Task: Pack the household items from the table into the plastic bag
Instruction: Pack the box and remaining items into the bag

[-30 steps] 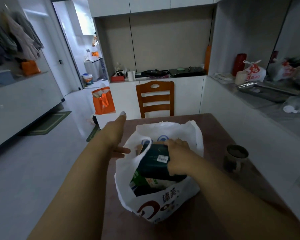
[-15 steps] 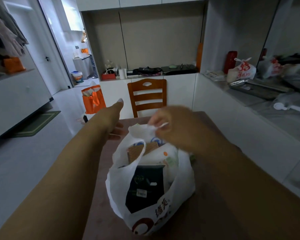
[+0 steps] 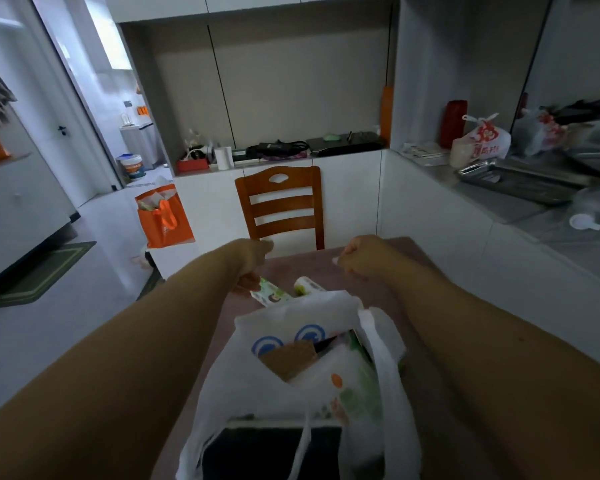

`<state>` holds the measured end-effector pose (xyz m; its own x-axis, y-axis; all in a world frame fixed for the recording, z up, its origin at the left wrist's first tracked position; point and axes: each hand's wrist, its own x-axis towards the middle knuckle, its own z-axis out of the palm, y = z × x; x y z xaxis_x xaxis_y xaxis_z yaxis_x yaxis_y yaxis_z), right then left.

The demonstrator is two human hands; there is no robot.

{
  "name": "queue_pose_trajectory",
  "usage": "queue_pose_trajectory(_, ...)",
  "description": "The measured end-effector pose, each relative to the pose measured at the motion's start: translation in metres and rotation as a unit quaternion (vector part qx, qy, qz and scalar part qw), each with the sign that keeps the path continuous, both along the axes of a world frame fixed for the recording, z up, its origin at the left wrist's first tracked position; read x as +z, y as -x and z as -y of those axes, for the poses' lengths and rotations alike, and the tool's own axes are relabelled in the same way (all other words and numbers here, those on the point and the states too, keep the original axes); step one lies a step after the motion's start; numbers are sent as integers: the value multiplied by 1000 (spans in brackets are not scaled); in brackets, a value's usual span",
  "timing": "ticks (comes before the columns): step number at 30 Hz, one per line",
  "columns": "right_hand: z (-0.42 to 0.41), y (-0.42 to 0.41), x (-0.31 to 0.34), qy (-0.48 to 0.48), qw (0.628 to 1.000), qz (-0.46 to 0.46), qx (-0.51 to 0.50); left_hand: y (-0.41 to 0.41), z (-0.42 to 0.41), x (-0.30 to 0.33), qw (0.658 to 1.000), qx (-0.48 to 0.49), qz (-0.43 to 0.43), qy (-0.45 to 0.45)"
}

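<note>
At the lower centre of the frame, the white plastic bag (image 3: 291,386) is seen standing open on the brown table (image 3: 388,282), already filled with a dark box (image 3: 274,452), a brown pad (image 3: 288,358) and a green-printed pack (image 3: 354,389). Beyond the bag's far rim, toward mid-frame, a green-and-white packet (image 3: 272,296) is gripped at its end by the left hand (image 3: 253,258), the fingers curled round it, presumably so that it can be carried back over the opening. A pale roll (image 3: 307,285) is left lying just beside that packet. The right hand (image 3: 364,252) is held above the table with its fingers closed into a loose fist; whether anything is pinched inside cannot be told. One limp bag handle (image 3: 383,362) is draped across the mouth and could hinder entry. A wooden chair (image 3: 281,209) is set behind the table.
</note>
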<state>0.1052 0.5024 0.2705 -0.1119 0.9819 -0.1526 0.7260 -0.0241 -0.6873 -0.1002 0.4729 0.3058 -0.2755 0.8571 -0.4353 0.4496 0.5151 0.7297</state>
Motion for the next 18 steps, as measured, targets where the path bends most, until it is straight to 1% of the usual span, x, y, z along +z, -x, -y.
queue_pose_trajectory(1,-8,2,-14,8,1000,21,-1,2,-11,-10,1000,-15,-1,18)
queue_pose_trajectory(4,-29,5,-56,55,998,22,-14,5,-42,-42,995,-46,30,82)
queue_pose_trajectory(7,-49,9,-86,118,987,105,14,6,-69,-68,987,-74,34,138)
queue_pose_trajectory(10,-64,10,-112,125,984,130,14,9,-90,-87,978,-99,60,171)
queue_pose_trajectory(12,-72,11,-126,128,983,129,5,12,-102,-103,972,-109,93,187)
queue_pose_trajectory(14,-79,12,-135,141,984,108,4,14,-109,-124,965,-103,127,203)
queue_pose_trajectory(16,-85,14,-144,151,984,93,12,14,-114,-145,961,-111,137,213)
queue_pose_trajectory(18,-88,16,-152,156,983,95,27,12,-115,-161,959,-123,128,223)
